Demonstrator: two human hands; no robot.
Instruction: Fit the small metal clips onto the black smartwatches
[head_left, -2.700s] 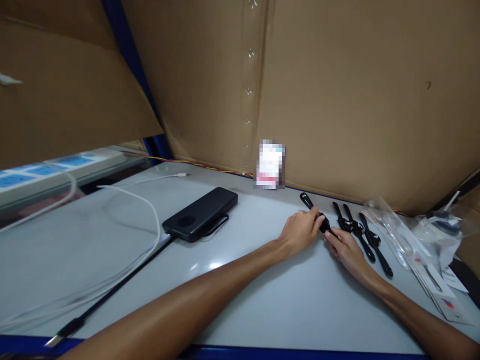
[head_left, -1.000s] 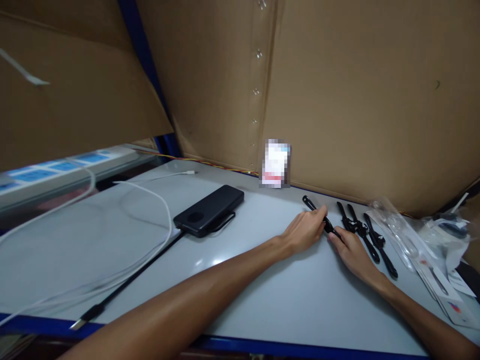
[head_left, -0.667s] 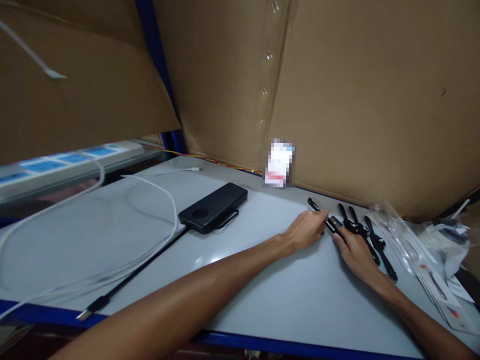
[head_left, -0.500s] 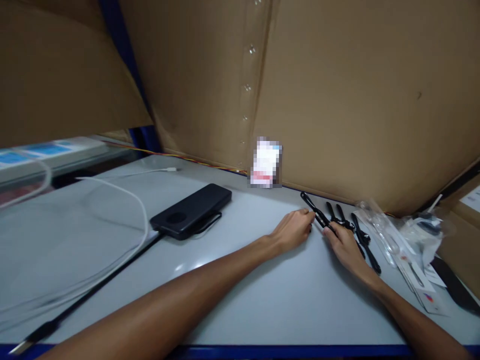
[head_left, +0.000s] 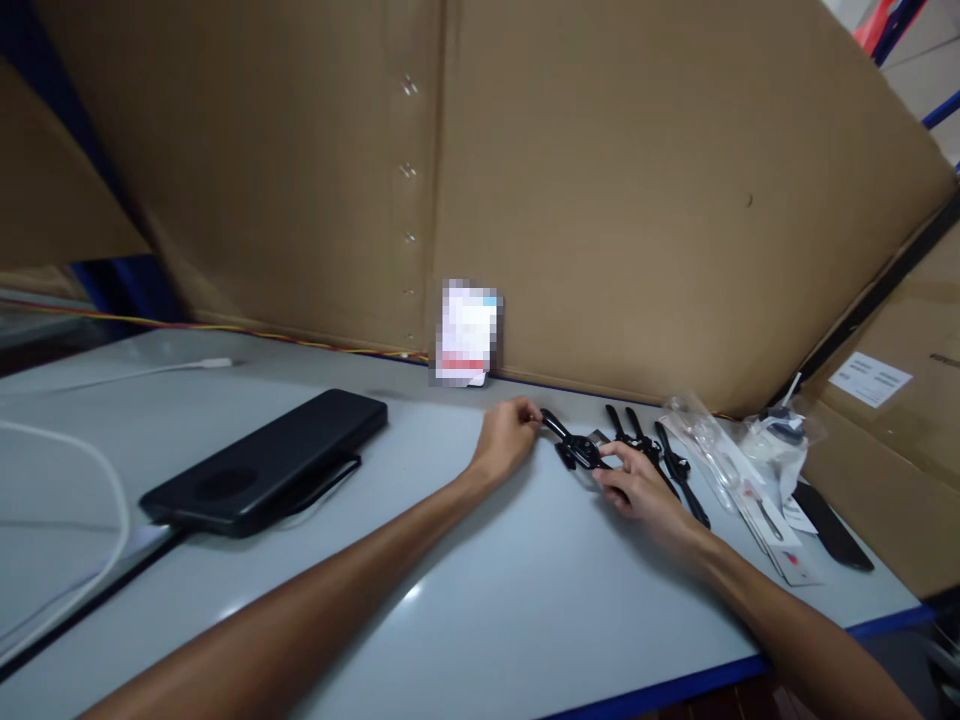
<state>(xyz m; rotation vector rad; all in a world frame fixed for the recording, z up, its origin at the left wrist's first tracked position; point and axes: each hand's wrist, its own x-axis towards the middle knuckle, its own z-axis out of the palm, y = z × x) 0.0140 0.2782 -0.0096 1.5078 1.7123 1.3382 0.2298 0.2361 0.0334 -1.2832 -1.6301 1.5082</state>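
A black spokeshave [head_left: 582,450], with a rounded middle and a curved handle, is held between my hands a little above the table. My left hand [head_left: 510,434] is closed in a pinch at the tip of its left handle. The fingers of my right hand [head_left: 634,484] close on its right side, hiding that handle. Just behind and to the right, several similar black spokeshaves [head_left: 676,464] lie side by side on the white table [head_left: 450,590].
Left of my arms lies a black box-like device [head_left: 262,465] with a cable. A white cable [head_left: 112,480] curls beside it. Clear plastic packets [head_left: 731,475] and a dark flat piece [head_left: 834,528] lie at right. A blurred card [head_left: 466,335] leans on the cardboard wall [head_left: 637,200].
The view has swung to the right. The spokeshave has turned in my hands, so its rounded middle now shows. My right hand has shifted its fingers along it.
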